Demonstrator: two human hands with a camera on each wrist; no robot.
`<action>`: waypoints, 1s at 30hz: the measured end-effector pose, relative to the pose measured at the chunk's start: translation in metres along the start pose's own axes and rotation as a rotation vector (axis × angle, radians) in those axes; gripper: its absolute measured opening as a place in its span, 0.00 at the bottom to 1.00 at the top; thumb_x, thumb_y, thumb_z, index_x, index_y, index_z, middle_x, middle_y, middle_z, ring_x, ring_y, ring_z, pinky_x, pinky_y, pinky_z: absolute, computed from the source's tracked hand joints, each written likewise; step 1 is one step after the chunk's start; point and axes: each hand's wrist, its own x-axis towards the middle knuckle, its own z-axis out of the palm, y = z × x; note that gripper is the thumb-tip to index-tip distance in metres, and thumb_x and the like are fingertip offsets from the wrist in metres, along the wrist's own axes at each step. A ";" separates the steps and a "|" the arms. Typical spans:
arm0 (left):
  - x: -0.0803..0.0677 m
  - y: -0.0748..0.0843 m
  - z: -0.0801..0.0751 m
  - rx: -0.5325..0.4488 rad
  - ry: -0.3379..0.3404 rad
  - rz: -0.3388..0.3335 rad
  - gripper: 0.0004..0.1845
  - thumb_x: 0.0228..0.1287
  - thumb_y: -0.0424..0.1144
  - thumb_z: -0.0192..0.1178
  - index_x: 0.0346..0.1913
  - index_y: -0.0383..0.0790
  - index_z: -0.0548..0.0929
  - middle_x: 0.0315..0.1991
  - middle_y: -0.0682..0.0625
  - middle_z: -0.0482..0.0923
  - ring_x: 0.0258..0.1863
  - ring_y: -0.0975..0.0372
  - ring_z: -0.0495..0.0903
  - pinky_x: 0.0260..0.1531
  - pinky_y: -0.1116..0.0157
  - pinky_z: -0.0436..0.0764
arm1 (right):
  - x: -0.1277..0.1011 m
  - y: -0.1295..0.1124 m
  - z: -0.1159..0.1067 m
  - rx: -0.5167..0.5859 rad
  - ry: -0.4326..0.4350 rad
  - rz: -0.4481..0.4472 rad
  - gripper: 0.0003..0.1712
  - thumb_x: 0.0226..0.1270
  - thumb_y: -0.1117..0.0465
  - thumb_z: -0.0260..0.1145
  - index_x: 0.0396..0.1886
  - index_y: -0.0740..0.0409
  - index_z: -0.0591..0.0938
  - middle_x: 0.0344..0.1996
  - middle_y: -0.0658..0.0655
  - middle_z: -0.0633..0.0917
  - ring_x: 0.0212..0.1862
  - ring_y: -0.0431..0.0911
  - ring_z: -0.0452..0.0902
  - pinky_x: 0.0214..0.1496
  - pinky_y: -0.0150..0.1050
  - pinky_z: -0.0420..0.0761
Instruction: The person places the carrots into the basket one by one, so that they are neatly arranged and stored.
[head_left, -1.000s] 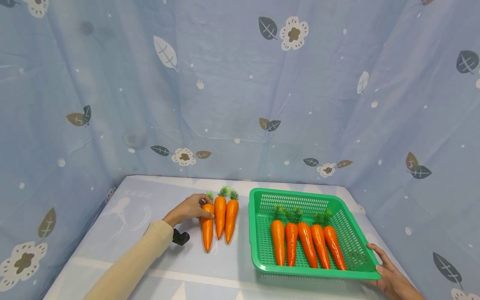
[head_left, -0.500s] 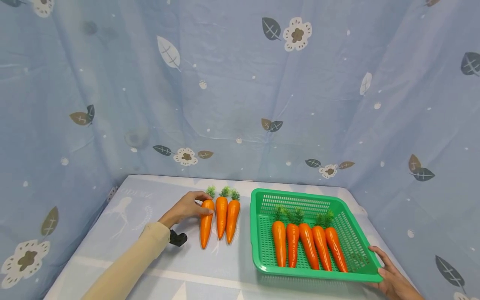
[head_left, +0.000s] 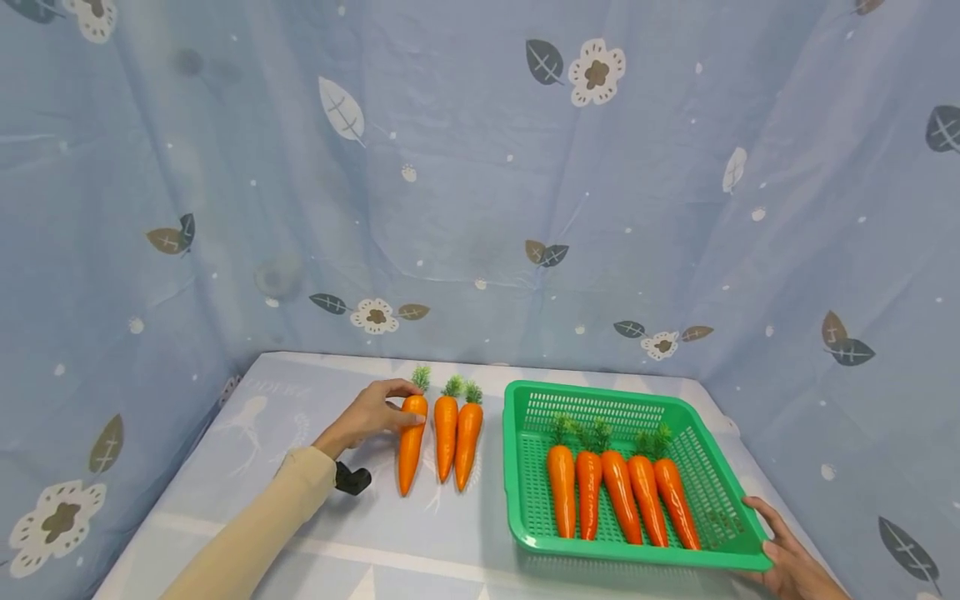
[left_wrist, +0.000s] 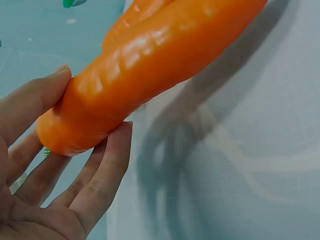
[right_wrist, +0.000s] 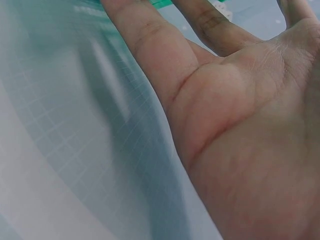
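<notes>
My left hand (head_left: 373, 413) pinches a glossy orange carrot (head_left: 410, 454) near its thick end, between thumb and fingers. A green leafy tuft tops this carrot, and its tip points toward me. In the left wrist view the carrot (left_wrist: 145, 70) casts a shadow on the cloth. Two more carrots (head_left: 445, 437) lie side by side just to its right. Farther right stands a green plastic basket (head_left: 600, 389) with slotted walls, and several carrots (head_left: 562, 492) lie in a row inside. At the basket's near right corner my right hand (head_left: 793, 560) grips the rim; some of its fingers are hidden.
A pale patterned cloth (head_left: 420, 550) covers the table. Blue curtains (head_left: 465, 200) with flowers and leaves rise behind it and on both sides. Beside my left wrist shows a black object (head_left: 352, 479), partly covered by the sleeve.
The carrot in my left hand has shifted slightly back and left, so a wider gap separates it from the two beside it. My right hand keeps its place at the basket corner.
</notes>
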 end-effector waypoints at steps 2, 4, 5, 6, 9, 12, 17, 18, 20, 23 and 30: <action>-0.001 0.004 -0.002 -0.018 0.007 0.015 0.28 0.59 0.41 0.78 0.62 0.41 0.82 0.64 0.42 0.77 0.41 0.55 0.84 0.41 0.54 0.87 | 0.000 0.000 -0.001 0.011 -0.014 -0.013 0.28 0.87 0.57 0.29 0.70 0.15 0.56 0.63 0.27 0.72 0.67 0.40 0.75 0.69 0.51 0.75; -0.003 0.009 -0.003 -0.030 0.011 0.033 0.28 0.59 0.41 0.78 0.62 0.41 0.82 0.64 0.42 0.77 0.42 0.54 0.84 0.42 0.52 0.87 | -0.001 0.001 -0.001 0.033 -0.036 -0.025 0.29 0.87 0.58 0.28 0.71 0.16 0.57 0.64 0.28 0.72 0.68 0.41 0.74 0.70 0.51 0.74; -0.003 0.011 -0.004 -0.036 0.010 0.038 0.28 0.59 0.41 0.78 0.62 0.42 0.82 0.63 0.42 0.77 0.43 0.54 0.84 0.43 0.51 0.87 | -0.001 0.001 -0.001 0.042 -0.043 -0.025 0.29 0.87 0.58 0.27 0.71 0.16 0.58 0.64 0.29 0.73 0.68 0.41 0.74 0.70 0.51 0.74; -0.004 0.014 -0.005 -0.041 0.006 0.042 0.28 0.59 0.42 0.78 0.62 0.43 0.82 0.63 0.42 0.77 0.43 0.54 0.84 0.43 0.51 0.87 | -0.001 0.001 -0.002 0.048 -0.052 -0.024 0.30 0.87 0.58 0.27 0.71 0.16 0.58 0.65 0.29 0.73 0.68 0.41 0.74 0.70 0.51 0.74; -0.005 0.018 -0.006 -0.060 -0.011 0.041 0.29 0.58 0.43 0.79 0.62 0.45 0.82 0.64 0.43 0.76 0.45 0.53 0.84 0.44 0.51 0.87 | -0.003 0.001 -0.002 0.051 -0.051 0.001 0.29 0.87 0.57 0.28 0.70 0.14 0.58 0.64 0.29 0.73 0.68 0.41 0.74 0.70 0.51 0.74; -0.006 0.022 -0.007 -0.084 -0.014 0.056 0.28 0.58 0.44 0.79 0.62 0.46 0.82 0.64 0.42 0.76 0.45 0.53 0.84 0.44 0.51 0.87 | -0.003 -0.001 -0.002 0.009 -0.005 0.024 0.27 0.87 0.55 0.29 0.69 0.14 0.55 0.62 0.27 0.73 0.66 0.40 0.75 0.69 0.50 0.75; -0.006 0.028 -0.008 -0.111 -0.008 0.073 0.28 0.58 0.43 0.78 0.62 0.45 0.82 0.64 0.42 0.75 0.46 0.52 0.84 0.43 0.51 0.88 | 0.001 -0.005 -0.003 -0.048 0.037 0.027 0.26 0.87 0.56 0.29 0.69 0.14 0.52 0.61 0.26 0.73 0.65 0.38 0.76 0.68 0.47 0.76; -0.007 0.029 -0.007 -0.116 -0.011 0.073 0.28 0.58 0.43 0.79 0.62 0.45 0.82 0.64 0.42 0.76 0.46 0.52 0.84 0.43 0.51 0.88 | 0.001 -0.004 -0.003 -0.043 0.025 0.022 0.27 0.87 0.56 0.29 0.69 0.14 0.52 0.62 0.26 0.73 0.66 0.38 0.76 0.68 0.47 0.76; -0.007 0.031 -0.006 -0.127 -0.022 0.073 0.29 0.58 0.43 0.79 0.62 0.44 0.82 0.64 0.42 0.76 0.46 0.52 0.84 0.42 0.52 0.88 | 0.001 -0.003 -0.003 -0.023 -0.005 0.004 0.28 0.87 0.57 0.28 0.69 0.14 0.54 0.63 0.27 0.73 0.66 0.39 0.75 0.69 0.48 0.76; -0.008 0.035 -0.003 -0.145 -0.035 0.080 0.30 0.58 0.43 0.78 0.63 0.42 0.81 0.64 0.42 0.75 0.46 0.51 0.85 0.42 0.52 0.88 | 0.000 0.000 -0.002 0.009 -0.048 -0.023 0.31 0.87 0.59 0.27 0.71 0.15 0.58 0.64 0.28 0.73 0.67 0.39 0.74 0.70 0.49 0.75; -0.009 0.050 0.005 -0.191 -0.054 0.094 0.29 0.56 0.42 0.80 0.61 0.44 0.83 0.64 0.44 0.76 0.47 0.51 0.84 0.44 0.50 0.88 | -0.001 0.002 -0.004 0.029 -0.042 -0.031 0.32 0.87 0.60 0.27 0.71 0.16 0.60 0.64 0.27 0.73 0.67 0.39 0.75 0.69 0.50 0.75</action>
